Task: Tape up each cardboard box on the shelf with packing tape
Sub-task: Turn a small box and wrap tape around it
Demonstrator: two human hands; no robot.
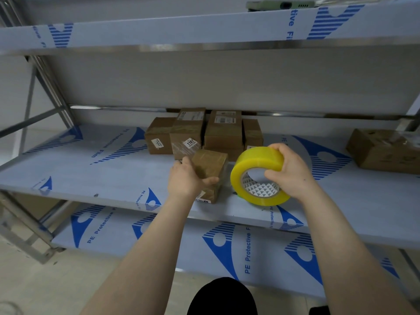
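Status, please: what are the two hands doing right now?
Left hand grips small brown cardboard box at shelf front. Right hand holds yellow packing tape roll. Other brown boxes stacked just behind.

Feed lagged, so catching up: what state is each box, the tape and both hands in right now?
Front box: closed, taped, gripped by left hand.
Tape roll: on edge, gripped by right hand.
Back boxes: closed, stacked, untouched.
Right box: closed, lying apart.
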